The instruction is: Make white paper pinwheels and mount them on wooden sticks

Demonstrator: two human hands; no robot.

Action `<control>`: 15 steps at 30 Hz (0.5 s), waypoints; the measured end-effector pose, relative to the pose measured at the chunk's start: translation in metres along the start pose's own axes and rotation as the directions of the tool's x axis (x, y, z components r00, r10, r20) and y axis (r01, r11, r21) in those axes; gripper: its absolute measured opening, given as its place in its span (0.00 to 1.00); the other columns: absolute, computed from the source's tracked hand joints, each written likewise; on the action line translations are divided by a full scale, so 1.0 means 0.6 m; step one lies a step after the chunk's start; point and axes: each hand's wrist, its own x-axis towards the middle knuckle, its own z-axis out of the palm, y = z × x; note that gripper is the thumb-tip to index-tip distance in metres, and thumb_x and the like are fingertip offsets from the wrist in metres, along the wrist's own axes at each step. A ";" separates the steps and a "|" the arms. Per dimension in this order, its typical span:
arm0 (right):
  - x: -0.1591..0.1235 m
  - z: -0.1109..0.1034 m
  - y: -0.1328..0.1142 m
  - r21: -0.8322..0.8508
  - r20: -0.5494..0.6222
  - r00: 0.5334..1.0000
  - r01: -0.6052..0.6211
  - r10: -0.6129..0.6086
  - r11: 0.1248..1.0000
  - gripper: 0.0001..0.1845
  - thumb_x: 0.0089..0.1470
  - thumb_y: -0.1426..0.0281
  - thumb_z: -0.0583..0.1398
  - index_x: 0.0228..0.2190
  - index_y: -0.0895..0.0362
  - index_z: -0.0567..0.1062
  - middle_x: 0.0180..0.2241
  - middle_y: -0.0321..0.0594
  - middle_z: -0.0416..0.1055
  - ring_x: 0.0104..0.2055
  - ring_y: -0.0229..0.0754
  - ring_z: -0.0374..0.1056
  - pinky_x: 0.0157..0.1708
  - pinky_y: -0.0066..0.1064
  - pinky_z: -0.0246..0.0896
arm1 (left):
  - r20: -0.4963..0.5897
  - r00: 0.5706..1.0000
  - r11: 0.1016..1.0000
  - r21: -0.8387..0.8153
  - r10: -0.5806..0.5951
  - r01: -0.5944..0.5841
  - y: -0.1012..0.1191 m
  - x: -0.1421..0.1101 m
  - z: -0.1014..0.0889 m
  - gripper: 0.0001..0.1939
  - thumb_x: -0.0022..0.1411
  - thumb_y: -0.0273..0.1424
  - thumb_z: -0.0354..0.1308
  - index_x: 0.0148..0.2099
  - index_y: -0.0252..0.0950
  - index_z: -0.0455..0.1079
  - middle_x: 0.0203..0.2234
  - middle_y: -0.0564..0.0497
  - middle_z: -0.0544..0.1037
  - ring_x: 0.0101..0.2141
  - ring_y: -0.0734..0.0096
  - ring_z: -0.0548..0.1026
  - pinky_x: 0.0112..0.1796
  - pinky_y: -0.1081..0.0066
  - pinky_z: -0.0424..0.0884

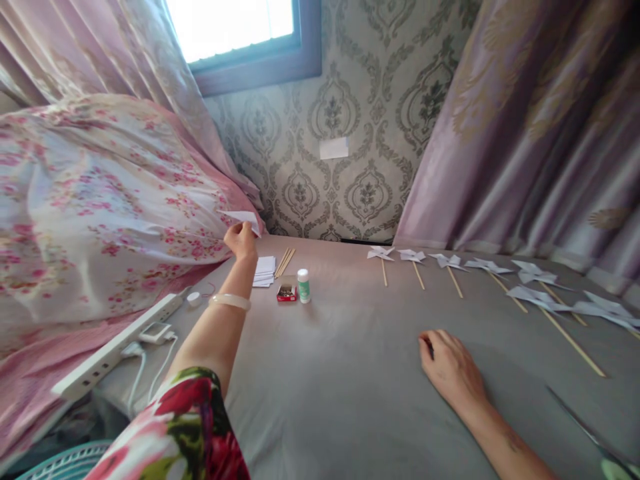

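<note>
My left hand (241,239) is stretched far forward and pinches a white sheet of paper (243,217), lifted above the stack of white paper sheets (265,270). Thin wooden sticks (285,261) lie just right of the stack. A small red box of pins (287,292) and a white glue bottle with a green label (303,285) stand in front of them. My right hand (451,370) rests knuckles-up on the grey bed sheet (350,373), fingers curled under, with nothing visible in it.
Several finished white paper pinwheels on sticks (540,293) lie in a row at the right. A floral quilt (100,200) is heaped at the left, with a white power strip (115,347) and charger below it. Patterned wall and curtains close the far side.
</note>
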 end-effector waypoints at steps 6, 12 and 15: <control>0.003 -0.007 -0.004 0.023 0.023 0.999 -0.033 0.032 0.999 0.12 0.57 0.72 0.50 0.30 0.57 0.73 0.31 0.45 0.72 0.35 0.45 0.66 0.38 0.34 0.56 | 0.140 0.988 0.633 -0.760 -0.063 0.148 0.101 -0.157 0.039 0.07 0.46 0.31 0.59 0.25 0.32 0.67 0.16 0.58 0.67 0.18 0.83 0.64 0.23 0.80 0.61; 0.007 -0.019 -0.006 0.186 0.077 0.992 -0.110 0.097 0.976 0.13 0.55 0.73 0.50 0.31 0.57 0.75 0.34 0.46 0.73 0.38 0.45 0.67 0.41 0.34 0.57 | 0.797 0.593 0.271 -0.549 -0.114 0.790 0.136 -0.360 0.059 0.06 0.46 0.27 0.62 0.25 0.32 0.67 0.18 0.55 0.72 0.20 0.81 0.69 0.24 0.79 0.64; 0.015 -0.026 -0.004 0.457 0.092 0.970 -0.243 0.227 0.855 0.12 0.54 0.70 0.52 0.31 0.58 0.75 0.34 0.46 0.74 0.37 0.45 0.68 0.41 0.35 0.59 | 0.953 0.267 0.172 -0.242 -0.140 0.955 0.133 -0.429 0.062 0.03 0.52 0.26 0.60 0.29 0.31 0.70 0.22 0.51 0.76 0.23 0.78 0.73 0.29 0.78 0.69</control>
